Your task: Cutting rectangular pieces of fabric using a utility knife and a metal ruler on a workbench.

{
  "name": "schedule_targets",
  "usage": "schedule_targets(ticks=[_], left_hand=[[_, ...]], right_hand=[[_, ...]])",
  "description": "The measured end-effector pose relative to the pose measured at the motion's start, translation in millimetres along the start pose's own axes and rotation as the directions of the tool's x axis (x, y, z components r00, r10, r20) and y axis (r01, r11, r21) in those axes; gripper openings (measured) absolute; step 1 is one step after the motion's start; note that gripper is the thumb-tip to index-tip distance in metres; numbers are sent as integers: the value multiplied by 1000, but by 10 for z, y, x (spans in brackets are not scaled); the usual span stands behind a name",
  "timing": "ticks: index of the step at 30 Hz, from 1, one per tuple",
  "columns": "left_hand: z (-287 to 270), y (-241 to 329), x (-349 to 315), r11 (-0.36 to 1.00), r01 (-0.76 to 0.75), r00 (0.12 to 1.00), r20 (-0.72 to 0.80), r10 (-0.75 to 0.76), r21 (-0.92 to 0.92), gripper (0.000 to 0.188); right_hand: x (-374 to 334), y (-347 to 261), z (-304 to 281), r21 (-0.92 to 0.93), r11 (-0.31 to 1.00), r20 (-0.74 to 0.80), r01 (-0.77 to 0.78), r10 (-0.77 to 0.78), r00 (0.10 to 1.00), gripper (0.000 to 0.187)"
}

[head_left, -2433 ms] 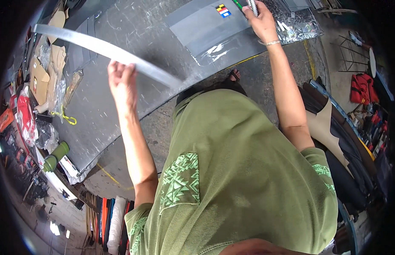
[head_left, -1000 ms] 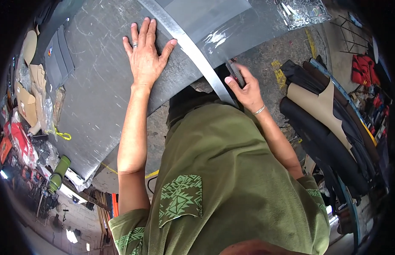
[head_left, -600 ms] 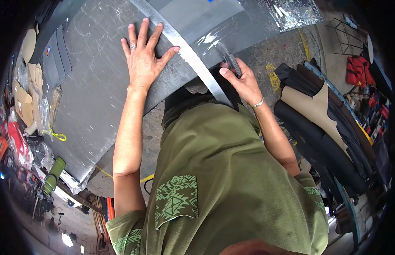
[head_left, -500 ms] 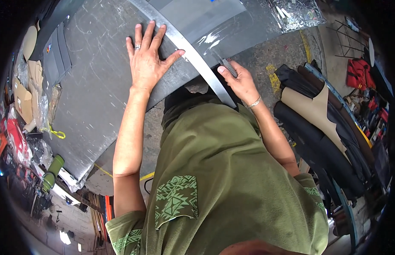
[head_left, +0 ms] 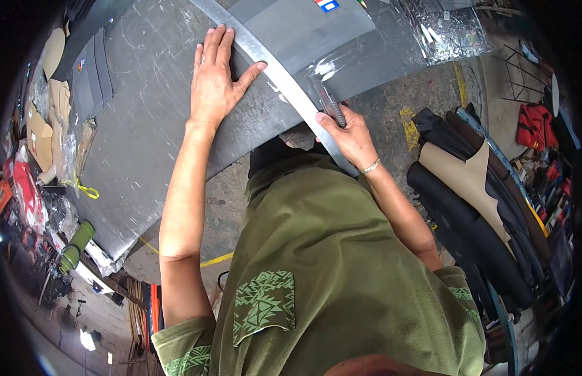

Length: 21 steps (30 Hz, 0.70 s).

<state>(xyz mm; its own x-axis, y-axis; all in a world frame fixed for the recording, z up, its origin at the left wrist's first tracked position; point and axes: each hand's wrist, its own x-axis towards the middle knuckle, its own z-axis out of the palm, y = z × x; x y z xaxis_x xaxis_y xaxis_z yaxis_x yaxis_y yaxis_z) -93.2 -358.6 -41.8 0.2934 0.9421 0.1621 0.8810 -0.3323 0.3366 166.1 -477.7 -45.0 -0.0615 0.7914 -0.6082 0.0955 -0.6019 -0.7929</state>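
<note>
A long metal straightedge [head_left: 281,78] runs diagonally across the grey tabletop [head_left: 147,119] and past its near edge toward my waist. My left hand [head_left: 214,88] lies flat just left of it, fingers stretched out. Its fingertips and thumb tip are at the straightedge's left border. At the table's near edge my right hand [head_left: 350,138] grips a dark utility knife [head_left: 332,106], which points away from me along the right side of the straightedge. The right thumb rests on the metal; the other fingers are partly hidden. Beyond lies a dark grey sheet [head_left: 303,31].
Folded grey pieces [head_left: 90,78] lie at the table's left, beside cardboard and plastic wrap. A clear plastic packet [head_left: 451,34] sits at the far right corner. Rolls of black and tan material [head_left: 457,169] stand to my right. A red bag [head_left: 536,125] lies farther off.
My right hand has shifted left so that its thumb now meets the straightedge, knife still in grip. My left hand's fingers have drawn closer together. The whole view has moved slightly.
</note>
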Motion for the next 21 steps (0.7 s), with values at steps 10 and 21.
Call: schedule_targets(ticks=[10, 21], left_hand=[[79, -33, -9, 1000, 4, 999, -45, -4, 8, 87], [110, -32, -4, 998, 19, 998, -56, -16, 54, 88]], right_hand=[[37, 7, -23, 116, 992, -6, -56, 57, 998, 23], [111, 177, 33, 73, 997, -74, -3, 9, 997, 23]])
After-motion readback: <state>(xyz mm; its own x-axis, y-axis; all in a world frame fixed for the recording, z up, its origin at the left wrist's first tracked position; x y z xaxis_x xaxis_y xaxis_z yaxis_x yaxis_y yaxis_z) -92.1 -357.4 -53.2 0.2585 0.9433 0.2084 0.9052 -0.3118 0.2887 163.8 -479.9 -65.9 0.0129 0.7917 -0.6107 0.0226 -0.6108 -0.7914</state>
